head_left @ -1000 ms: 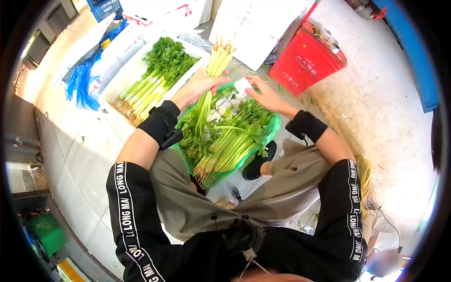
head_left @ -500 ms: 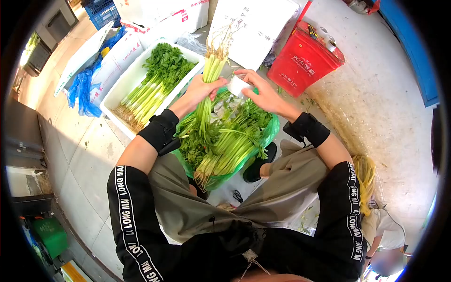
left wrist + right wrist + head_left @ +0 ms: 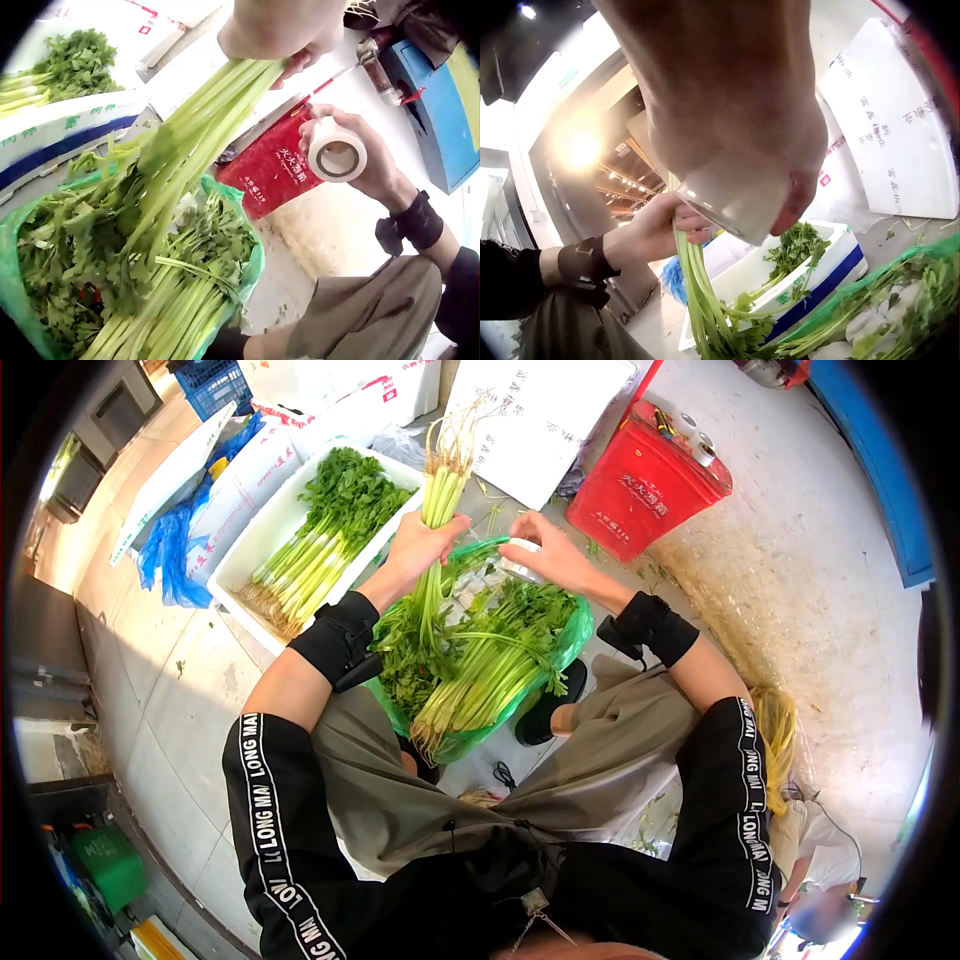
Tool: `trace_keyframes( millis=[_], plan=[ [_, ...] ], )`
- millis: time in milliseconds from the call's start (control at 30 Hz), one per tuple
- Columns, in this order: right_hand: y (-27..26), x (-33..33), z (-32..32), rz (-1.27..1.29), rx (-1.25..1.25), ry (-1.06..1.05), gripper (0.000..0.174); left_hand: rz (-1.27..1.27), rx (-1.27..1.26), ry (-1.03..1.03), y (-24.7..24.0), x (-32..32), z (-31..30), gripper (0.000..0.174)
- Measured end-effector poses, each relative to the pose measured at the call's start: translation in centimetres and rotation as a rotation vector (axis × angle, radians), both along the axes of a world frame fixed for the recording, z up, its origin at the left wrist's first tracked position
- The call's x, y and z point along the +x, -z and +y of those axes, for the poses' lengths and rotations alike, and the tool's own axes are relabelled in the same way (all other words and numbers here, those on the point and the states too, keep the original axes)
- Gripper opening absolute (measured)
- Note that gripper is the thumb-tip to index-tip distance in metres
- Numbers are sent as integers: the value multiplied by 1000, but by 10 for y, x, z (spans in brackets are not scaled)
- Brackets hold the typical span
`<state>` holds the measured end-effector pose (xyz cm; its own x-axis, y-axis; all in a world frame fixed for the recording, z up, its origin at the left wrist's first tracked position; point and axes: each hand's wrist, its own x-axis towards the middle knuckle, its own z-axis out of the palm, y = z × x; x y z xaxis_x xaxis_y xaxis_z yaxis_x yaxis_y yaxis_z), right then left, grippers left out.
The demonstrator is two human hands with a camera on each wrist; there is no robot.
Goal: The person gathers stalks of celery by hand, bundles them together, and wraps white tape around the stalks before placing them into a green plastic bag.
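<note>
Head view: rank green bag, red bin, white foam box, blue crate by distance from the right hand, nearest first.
From the right hand, which holds a tape roll:
1. Green bag, just below it.
2. Red bin, up to its right.
3. White foam box, left, beyond the left hand and its celery bunch.
4. Blue crate, far top left.

"LONG MA" runs down both black sleeves (image 3: 262, 800); the red bag's (image 3: 640, 495) characters are illegible.
</note>
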<state>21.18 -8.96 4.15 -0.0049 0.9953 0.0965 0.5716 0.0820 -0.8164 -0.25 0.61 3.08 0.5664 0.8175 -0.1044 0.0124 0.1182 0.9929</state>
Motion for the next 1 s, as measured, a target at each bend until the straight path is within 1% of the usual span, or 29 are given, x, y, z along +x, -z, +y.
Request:
trace_keyframes(
  millis=[33,100,133,200,233,267,300,367,467,500,533,600,700,833,900,933,1000],
  plan=[
    [-1,3,2,0,0,-1,35,2,0,-13,0,-1,0,21],
    [-5,7,4,-41,-156,-189,32,4,1,-25,-2,-2,0,22],
    [-4,7,5,-40,-155,-190,32,-5,-6,-5,-2,-4,1,24],
    [-4,5,7,-4,-99,-137,32,-15,-11,11,-5,-7,1,26],
    [-6,5,8,-5,-98,-138,32,-48,-43,101,-8,-8,0,30],
    [-8,4,10,33,-91,-51,33,-82,-76,191,-9,-8,-1,34],
    [-12,3,10,69,-84,37,35,-83,-76,192,-8,-7,-2,34],
    [-19,0,10,17,-51,33,34,-55,-87,330,-6,-4,-5,41],
    [-23,-4,10,-83,23,12,35,-79,-142,386,-8,-1,-11,37],
    [-25,-6,9,-133,63,-5,35,-82,-129,353,-3,1,-12,30],
    [-26,-8,8,-134,62,-5,35,-83,-129,353,0,3,-12,30],
    [-29,-12,6,-149,121,-48,35,20,-19,309,2,8,-14,27],
    [-27,-11,4,-194,127,-59,33,-19,22,296,-4,10,-21,29],
    [-27,-10,1,-174,149,-80,30,0,5,285,3,14,-21,31],
    [-28,-11,0,-158,140,-83,32,26,31,327,5,15,-21,32],
    [-26,-10,0,-157,141,-82,32,27,31,328,5,15,-22,32],
    [-23,-8,1,-173,167,-84,32,-28,35,325,4,14,-26,27]
  ],
)
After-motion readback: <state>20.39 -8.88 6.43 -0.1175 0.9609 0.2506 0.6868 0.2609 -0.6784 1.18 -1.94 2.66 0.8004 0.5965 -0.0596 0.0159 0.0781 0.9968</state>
